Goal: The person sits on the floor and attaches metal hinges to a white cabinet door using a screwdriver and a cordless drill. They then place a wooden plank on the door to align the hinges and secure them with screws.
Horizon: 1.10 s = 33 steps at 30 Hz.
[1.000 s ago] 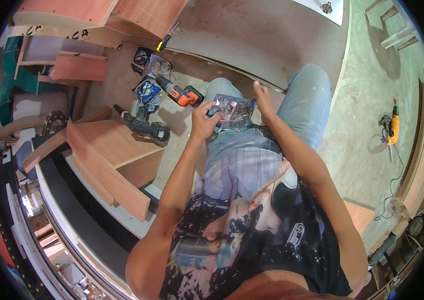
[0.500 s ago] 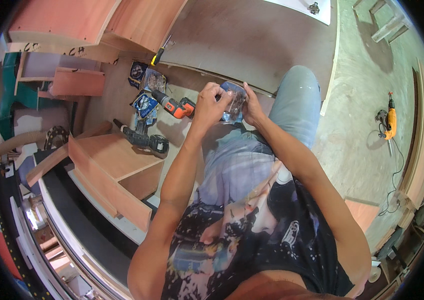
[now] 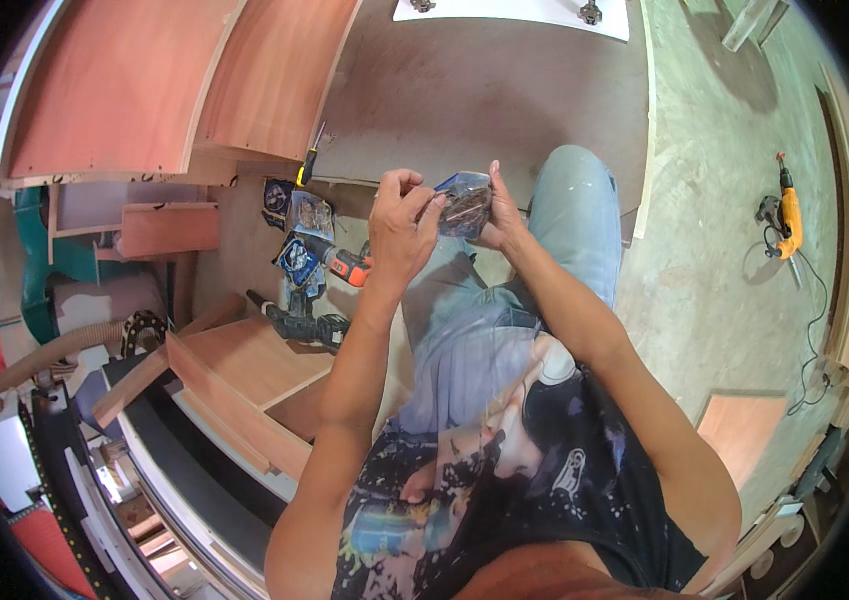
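Observation:
A clear plastic bag of screws point(image 3: 465, 207), dark and thin inside, is held up over my lap. My right hand point(image 3: 502, 212) supports it from the right, fingers behind it and thumb pointing up. At the bag's left edge my left hand point(image 3: 406, 218) is closed in a pinch; what sits between its fingertips is too small to make out. Just left of my left forearm lies an orange-and-black cordless drill point(image 3: 348, 266), partly hidden by that arm.
Left of me lie another bag of screws point(image 3: 311, 214), blue packets point(image 3: 298, 258), a yellow-black screwdriver point(image 3: 307, 165) and a dark power tool point(image 3: 296, 322). A brown panel point(image 3: 504, 90) spans ahead; wooden cabinets point(image 3: 124, 90) stand far left. A yellow corded drill point(image 3: 790, 215) rests right.
My left hand has drawn back left from over the bag to its edge, uncovering more of the screws. The whole view has shifted slightly.

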Each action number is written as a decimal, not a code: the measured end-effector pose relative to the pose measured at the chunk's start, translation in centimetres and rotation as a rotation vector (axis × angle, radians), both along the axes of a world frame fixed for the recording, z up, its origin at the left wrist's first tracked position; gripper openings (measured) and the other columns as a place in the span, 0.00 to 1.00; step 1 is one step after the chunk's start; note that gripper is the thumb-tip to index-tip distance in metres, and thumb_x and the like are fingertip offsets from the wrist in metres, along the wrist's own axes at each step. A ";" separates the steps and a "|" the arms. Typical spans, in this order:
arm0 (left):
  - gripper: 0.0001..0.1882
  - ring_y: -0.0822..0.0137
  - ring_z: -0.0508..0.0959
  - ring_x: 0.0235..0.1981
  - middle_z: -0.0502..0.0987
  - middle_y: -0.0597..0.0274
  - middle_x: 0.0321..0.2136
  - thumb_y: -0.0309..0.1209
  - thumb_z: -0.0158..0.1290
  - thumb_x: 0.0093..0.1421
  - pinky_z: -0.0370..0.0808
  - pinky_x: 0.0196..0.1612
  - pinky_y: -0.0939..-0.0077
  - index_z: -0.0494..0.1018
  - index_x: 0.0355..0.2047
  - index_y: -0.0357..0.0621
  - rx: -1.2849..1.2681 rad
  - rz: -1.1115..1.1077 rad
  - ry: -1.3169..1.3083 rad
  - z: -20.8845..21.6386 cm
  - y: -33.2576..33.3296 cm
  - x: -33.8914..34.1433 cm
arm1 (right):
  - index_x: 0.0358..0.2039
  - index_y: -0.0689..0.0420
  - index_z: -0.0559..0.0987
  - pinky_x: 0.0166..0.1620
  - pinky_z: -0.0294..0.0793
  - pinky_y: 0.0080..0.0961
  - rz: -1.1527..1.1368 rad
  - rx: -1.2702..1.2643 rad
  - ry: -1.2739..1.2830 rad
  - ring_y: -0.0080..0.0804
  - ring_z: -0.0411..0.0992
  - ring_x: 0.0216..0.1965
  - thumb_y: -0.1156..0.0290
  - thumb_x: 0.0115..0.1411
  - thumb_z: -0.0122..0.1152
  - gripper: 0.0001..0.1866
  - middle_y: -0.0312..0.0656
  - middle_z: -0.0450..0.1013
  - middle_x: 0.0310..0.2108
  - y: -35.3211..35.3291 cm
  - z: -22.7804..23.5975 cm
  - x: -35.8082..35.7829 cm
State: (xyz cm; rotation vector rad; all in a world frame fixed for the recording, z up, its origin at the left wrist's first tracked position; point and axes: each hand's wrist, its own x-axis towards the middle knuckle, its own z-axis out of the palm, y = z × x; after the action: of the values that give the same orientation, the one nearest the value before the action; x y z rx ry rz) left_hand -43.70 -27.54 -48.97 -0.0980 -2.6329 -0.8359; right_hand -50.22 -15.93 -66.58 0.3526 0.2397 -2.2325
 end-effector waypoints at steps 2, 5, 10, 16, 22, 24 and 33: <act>0.06 0.58 0.74 0.35 0.73 0.55 0.34 0.25 0.60 0.54 0.71 0.39 0.70 0.76 0.30 0.35 -0.008 0.048 0.056 -0.6 0.1 0.1 | 0.52 0.57 0.74 0.56 0.70 0.53 -0.015 -0.036 0.014 0.46 0.73 0.51 0.25 0.51 0.48 0.46 0.50 0.74 0.49 0.1 0.3 -0.1; 0.05 0.62 0.73 0.30 0.73 0.57 0.29 0.25 0.58 0.57 0.69 0.34 0.70 0.77 0.30 0.35 0.134 0.149 0.126 -1.8 -0.2 -0.3 | 0.53 0.59 0.72 0.57 0.71 0.52 -0.063 -0.079 0.071 0.45 0.73 0.52 0.28 0.51 0.52 0.46 0.51 0.74 0.50 -0.4 -0.9 -0.2; 0.09 0.71 0.71 0.25 0.74 0.60 0.24 0.30 0.52 0.65 0.69 0.31 0.74 0.74 0.33 0.34 0.355 0.240 0.000 -2.4 -2.0 -1.0 | 0.52 0.60 0.71 0.51 0.77 0.42 -0.110 -0.029 0.239 0.39 0.75 0.48 0.47 0.58 0.64 0.32 0.47 0.76 0.46 -0.3 -0.7 -0.4; 0.10 0.69 0.74 0.24 0.76 0.56 0.24 0.31 0.50 0.66 0.72 0.30 0.74 0.72 0.33 0.35 0.349 0.182 -0.040 -1.9 -3.6 -1.3 | 0.54 0.60 0.70 0.54 0.75 0.43 -0.023 -0.212 0.133 0.39 0.74 0.51 0.51 0.58 0.65 0.32 0.46 0.74 0.50 -0.3 0.2 -0.5; 0.10 0.68 0.76 0.24 0.76 0.57 0.22 0.31 0.52 0.65 0.72 0.29 0.72 0.73 0.30 0.36 0.066 -0.023 -0.011 1.3 -1.2 -2.0 | 0.59 0.60 0.68 0.61 0.68 0.47 0.031 -0.382 0.090 0.42 0.70 0.56 0.54 0.56 0.67 0.35 0.49 0.71 0.54 0.0 0.7 0.3; 0.10 0.68 0.76 0.23 0.76 0.56 0.22 0.31 0.52 0.65 0.72 0.27 0.71 0.73 0.29 0.37 -0.042 -0.067 0.068 2.2 -1.0 -2.7 | 0.59 0.59 0.68 0.61 0.67 0.45 0.029 -0.315 0.137 0.42 0.70 0.57 0.56 0.56 0.68 0.35 0.49 0.71 0.56 0.0 0.3 0.4; 0.08 0.66 0.79 0.23 0.79 0.58 0.30 0.33 0.50 0.67 0.77 0.28 0.76 0.71 0.34 0.42 0.982 0.198 -0.021 2.2 -10.4 -7.4 | 0.59 0.58 0.67 0.62 0.66 0.46 0.030 -0.335 0.065 0.44 0.69 0.58 0.57 0.56 0.68 0.35 0.49 0.69 0.57 0.4 0.1 0.2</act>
State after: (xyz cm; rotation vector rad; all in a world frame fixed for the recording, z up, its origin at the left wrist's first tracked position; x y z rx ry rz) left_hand -51.10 -37.90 -46.80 0.4178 -1.9180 -1.9102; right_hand -49.99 -15.57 -66.50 0.0945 -0.0951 -2.2074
